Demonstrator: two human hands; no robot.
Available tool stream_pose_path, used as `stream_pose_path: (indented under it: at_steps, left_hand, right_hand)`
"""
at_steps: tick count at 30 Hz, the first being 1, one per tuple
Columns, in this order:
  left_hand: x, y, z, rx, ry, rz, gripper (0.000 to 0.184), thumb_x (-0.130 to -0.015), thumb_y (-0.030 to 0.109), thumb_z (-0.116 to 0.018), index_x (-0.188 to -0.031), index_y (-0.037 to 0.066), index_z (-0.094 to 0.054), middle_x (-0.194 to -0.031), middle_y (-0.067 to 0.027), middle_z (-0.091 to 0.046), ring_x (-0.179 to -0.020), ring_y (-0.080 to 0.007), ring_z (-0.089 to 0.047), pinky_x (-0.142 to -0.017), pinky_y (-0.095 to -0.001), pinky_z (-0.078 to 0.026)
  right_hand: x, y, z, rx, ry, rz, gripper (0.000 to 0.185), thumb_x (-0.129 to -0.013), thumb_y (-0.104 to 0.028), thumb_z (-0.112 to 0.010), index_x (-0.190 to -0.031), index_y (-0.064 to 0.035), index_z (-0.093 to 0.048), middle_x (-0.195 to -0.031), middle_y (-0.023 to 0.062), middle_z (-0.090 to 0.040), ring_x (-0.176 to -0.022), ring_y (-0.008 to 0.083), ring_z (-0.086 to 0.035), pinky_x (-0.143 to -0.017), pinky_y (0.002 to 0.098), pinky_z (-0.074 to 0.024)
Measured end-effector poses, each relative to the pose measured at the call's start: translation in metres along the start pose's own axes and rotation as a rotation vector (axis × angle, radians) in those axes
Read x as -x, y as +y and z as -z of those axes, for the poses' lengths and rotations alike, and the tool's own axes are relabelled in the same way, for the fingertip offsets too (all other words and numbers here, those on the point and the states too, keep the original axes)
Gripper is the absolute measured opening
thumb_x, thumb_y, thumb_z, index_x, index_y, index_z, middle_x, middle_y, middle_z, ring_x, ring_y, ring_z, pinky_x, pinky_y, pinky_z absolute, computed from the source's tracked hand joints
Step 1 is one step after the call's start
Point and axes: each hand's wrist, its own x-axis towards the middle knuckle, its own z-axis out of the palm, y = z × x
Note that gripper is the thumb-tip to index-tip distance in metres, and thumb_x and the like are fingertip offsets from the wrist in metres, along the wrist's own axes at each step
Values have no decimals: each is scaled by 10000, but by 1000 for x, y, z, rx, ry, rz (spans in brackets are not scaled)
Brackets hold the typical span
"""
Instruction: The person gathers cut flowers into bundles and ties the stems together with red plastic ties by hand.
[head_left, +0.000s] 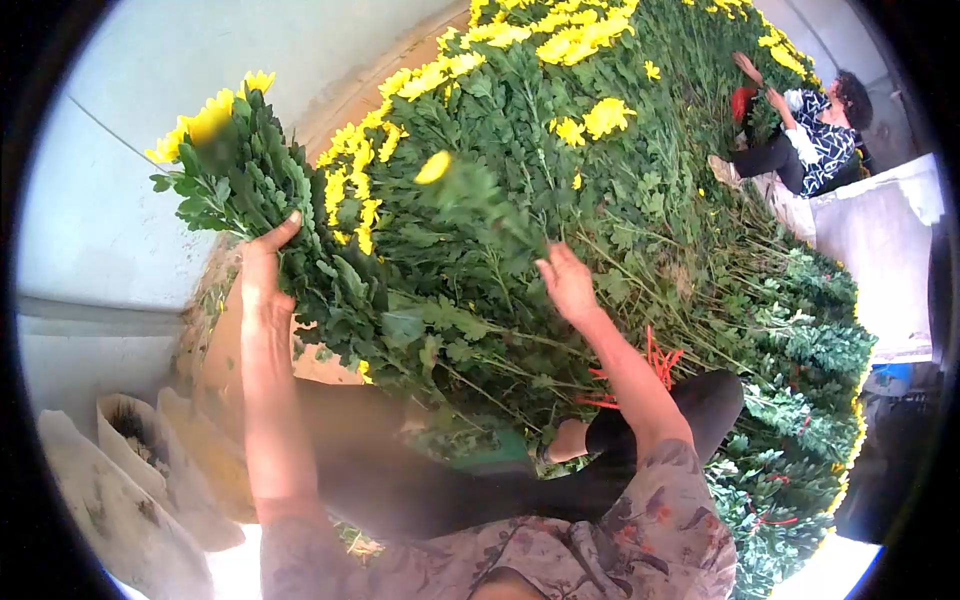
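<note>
At the left, my left hand (268, 268) is closed round a leafy bunch of yellow flowers (265, 165), blooms up at the top left and stems toward the lower right. My right hand (568, 285), near the middle, is closed on the stem of a single yellow flower (435, 168), whose leaves are smeared by motion. Beneath both hands spreads a large heap of cut flowers (500, 210) with green leaves and yellow blooms.
A co-worker (825, 135) sits at the upper right beside the heap. Red ties (655, 360) lie by my knee. Bundled flowers (790, 450) line the right side. Pale sacks (130, 480) stand at lower left, and a white board (885, 255) is at right.
</note>
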Motion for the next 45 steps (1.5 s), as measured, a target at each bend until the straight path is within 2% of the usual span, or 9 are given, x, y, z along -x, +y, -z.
stream_pose_path:
  at_steps: [11,12,17,23,29,33,36,39,45]
  left_hand:
    - [1,-12,-29,-33,13,-42,422,-753,86,-697,-1157,97,-579,-1045,-42,-617,-911,-206,-589,-777,-370,-499]
    - [-5,-13,-26,-48,19,-34,411,-756,85,-695,-1150,101,-583,-1037,-41,-619,-898,-207,-593,-768,-370,-502]
    - [-7,-15,-30,-15,31,13,345,-765,90,-688,-1100,106,-608,-985,-31,-637,-824,-204,-617,-720,-365,-518]
    - [-6,-12,-25,38,-20,58,385,-783,54,-666,-1157,55,-572,-1063,-58,-615,-908,-210,-603,-789,-356,-511]
    - [-4,-8,-18,26,32,-53,362,-783,34,-656,-1137,54,-587,-1019,-56,-626,-847,-203,-610,-752,-350,-511]
    - [-12,-8,-1,70,86,-20,324,-793,35,-641,-1114,33,-595,-1001,-64,-635,-831,-194,-618,-744,-347,-513]
    - [-1,4,-7,111,87,12,306,-799,34,-630,-1103,27,-598,-991,-71,-641,-837,-196,-623,-748,-349,-513]
    - [-6,0,0,138,37,-59,289,-795,30,-628,-1082,6,-607,-961,-81,-651,-804,-200,-630,-721,-337,-521]
    - [-7,0,1,133,75,-26,296,-781,28,-635,-1073,-15,-610,-950,-93,-652,-786,-197,-631,-694,-349,-525]
  right_hand:
    - [-135,16,-15,82,282,-169,379,-791,-178,-664,-1091,6,-523,-1186,166,-524,-1072,349,-522,-874,432,-456]
    - [-146,15,-16,-116,-4,-403,408,-759,-185,-689,-1087,-1,-531,-1168,195,-516,-1083,352,-505,-872,446,-459]
    - [-108,-43,-25,-42,44,-164,495,-685,-95,-716,-1116,-23,-482,-1122,159,-471,-1025,350,-508,-799,435,-491]
    - [-65,-105,-32,-161,-355,36,380,-788,-46,-639,-1114,25,-458,-1255,158,-441,-1161,346,-447,-956,422,-456]
    - [-59,-105,-26,-257,-264,86,362,-748,-27,-609,-1098,-54,-523,-1215,109,-522,-1098,336,-514,-840,425,-489]
    - [-92,-15,-22,80,277,-71,384,-679,-31,-606,-1057,-20,-536,-1275,195,-488,-1109,371,-503,-901,434,-456]
    - [-102,38,-19,-22,-115,-504,480,-788,-282,-701,-1120,9,-511,-1070,237,-564,-981,408,-551,-814,475,-462]
    - [-76,42,-33,-1,-63,-283,523,-768,-303,-722,-1104,39,-513,-977,240,-593,-922,417,-570,-792,475,-466]
    - [-42,18,-19,-179,70,-414,461,-746,-246,-753,-1047,33,-542,-906,225,-591,-851,397,-582,-748,449,-475]
